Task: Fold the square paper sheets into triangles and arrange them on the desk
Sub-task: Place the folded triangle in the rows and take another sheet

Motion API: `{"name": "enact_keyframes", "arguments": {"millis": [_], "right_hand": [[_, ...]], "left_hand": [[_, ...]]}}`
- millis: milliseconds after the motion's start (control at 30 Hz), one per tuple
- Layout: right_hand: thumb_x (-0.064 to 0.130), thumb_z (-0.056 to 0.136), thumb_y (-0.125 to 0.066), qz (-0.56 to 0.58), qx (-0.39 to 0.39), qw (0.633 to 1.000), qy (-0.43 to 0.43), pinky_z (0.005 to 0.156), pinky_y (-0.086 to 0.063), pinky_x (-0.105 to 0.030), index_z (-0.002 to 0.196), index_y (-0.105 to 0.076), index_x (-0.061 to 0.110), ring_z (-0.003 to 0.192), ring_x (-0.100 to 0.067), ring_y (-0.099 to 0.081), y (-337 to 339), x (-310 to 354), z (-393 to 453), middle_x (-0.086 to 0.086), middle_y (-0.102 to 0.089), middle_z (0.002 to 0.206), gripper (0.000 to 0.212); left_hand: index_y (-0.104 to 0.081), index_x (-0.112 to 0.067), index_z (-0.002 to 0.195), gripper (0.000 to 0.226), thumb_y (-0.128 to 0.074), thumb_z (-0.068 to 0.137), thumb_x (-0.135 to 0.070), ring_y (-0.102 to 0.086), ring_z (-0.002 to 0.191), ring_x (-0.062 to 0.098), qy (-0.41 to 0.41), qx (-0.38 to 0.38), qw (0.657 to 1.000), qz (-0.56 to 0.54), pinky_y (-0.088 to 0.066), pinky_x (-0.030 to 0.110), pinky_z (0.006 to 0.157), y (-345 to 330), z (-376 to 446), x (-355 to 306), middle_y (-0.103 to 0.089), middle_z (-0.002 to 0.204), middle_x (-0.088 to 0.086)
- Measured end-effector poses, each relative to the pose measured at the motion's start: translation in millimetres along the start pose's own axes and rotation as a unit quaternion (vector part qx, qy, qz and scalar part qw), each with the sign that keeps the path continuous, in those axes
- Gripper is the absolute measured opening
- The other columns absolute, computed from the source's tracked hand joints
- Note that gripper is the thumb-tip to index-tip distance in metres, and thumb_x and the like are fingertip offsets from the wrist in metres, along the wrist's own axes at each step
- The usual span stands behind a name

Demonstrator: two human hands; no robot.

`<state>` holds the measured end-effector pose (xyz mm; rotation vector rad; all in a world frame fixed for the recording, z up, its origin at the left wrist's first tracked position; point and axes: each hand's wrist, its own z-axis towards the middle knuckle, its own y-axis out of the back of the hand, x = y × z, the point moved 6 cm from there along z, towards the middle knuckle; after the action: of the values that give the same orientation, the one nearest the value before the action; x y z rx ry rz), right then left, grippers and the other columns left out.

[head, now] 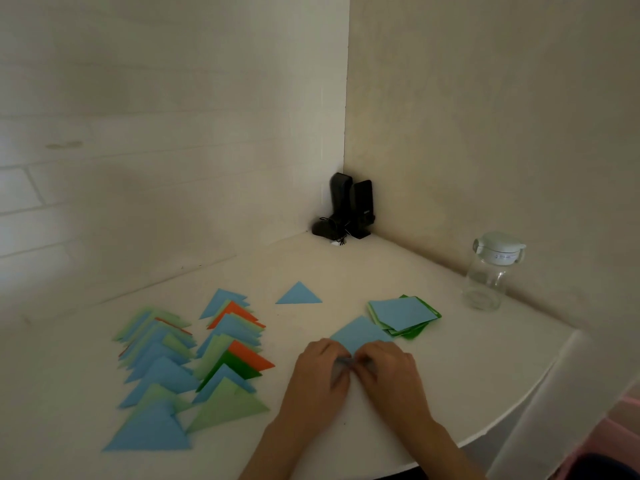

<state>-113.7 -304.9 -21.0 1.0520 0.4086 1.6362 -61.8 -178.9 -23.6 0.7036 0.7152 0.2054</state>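
A blue square sheet (358, 332) lies on the white desk (450, 368), one corner pointing away from me. My left hand (320, 374) and my right hand (388, 370) meet at its near corner, fingers curled and pinching the paper there; that corner is hidden under them. A stack of unfolded blue and green squares (403, 315) sits just right of the sheet. Two overlapping rows of folded triangles, blue, light green, orange and dark green, run along the left (156, 368) and the middle (232, 344). A single blue triangle (298, 294) lies apart, farther back.
A clear glass jar with a white lid (491, 271) stands at the right near the wall. Two black speakers with cables (349, 207) fill the back corner. The desk's curved front edge (502, 427) runs close on the right.
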Motion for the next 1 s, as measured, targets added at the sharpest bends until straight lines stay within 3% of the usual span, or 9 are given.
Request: {"name": "enact_keyframes", "arguments": {"millis": [100,233,433,700,1000], "right_hand": [[0.048,0.079,-0.053,0.043,0.011,0.999,-0.008,0.061,-0.050,-0.036,0.073,-0.061,0.030,0.072,-0.008,-0.058,-2.6,-6.2,0.2,0.017,-0.061,0.074,0.020],[0.044,0.080,-0.053,0.041,0.005,0.999,-0.013,0.062,-0.049,-0.035,0.074,-0.059,0.030,0.073,-0.007,-0.057,-0.4,-6.4,-2.0,0.017,-0.059,0.076,0.017],[0.037,0.069,-0.067,0.056,-0.009,0.997,-0.047,0.068,-0.050,-0.034,0.066,-0.062,0.029,0.076,-0.009,-0.058,0.2,-7.6,-1.1,0.018,-0.058,0.082,0.010],[0.031,0.067,-0.078,0.067,0.009,0.995,-0.073,0.078,-0.046,-0.031,0.067,-0.064,0.030,0.087,-0.009,-0.057,-4.6,-13.6,1.6,0.013,-0.057,0.089,0.014],[0.031,0.062,-0.072,0.076,0.006,0.994,-0.081,0.073,-0.046,-0.028,0.076,-0.059,0.028,0.080,-0.009,-0.054,-5.9,-13.5,3.2,0.014,-0.053,0.085,0.019]], "left_hand": [[-0.061,-0.021,0.091,0.015,-0.052,0.081,-0.029,-0.052,0.090,0.006,0.010,-0.015,1.000,-0.017,-0.043,0.020,0.081,-0.2,-0.7,2.6,-0.057,0.094,-0.010],[-0.061,-0.022,0.084,0.023,-0.051,0.086,-0.043,-0.050,0.085,0.003,0.046,-0.033,0.998,-0.025,-0.036,0.008,0.079,1.6,1.1,10.1,-0.058,0.089,-0.013],[-0.060,-0.024,0.075,0.026,-0.055,0.080,-0.049,-0.047,0.083,0.000,0.060,-0.044,0.997,-0.026,-0.037,0.012,0.076,3.7,2.4,12.7,-0.052,0.084,-0.017],[-0.050,-0.031,0.068,0.018,-0.067,0.075,-0.036,-0.047,0.077,0.002,0.077,-0.064,0.995,-0.009,-0.040,0.019,0.070,4.6,5.6,8.7,-0.046,0.079,-0.020],[-0.053,-0.035,0.072,0.025,-0.076,0.070,-0.024,-0.050,0.079,0.004,0.101,-0.054,0.993,-0.017,-0.045,0.026,0.070,3.4,7.7,9.2,-0.049,0.080,-0.019]]}}
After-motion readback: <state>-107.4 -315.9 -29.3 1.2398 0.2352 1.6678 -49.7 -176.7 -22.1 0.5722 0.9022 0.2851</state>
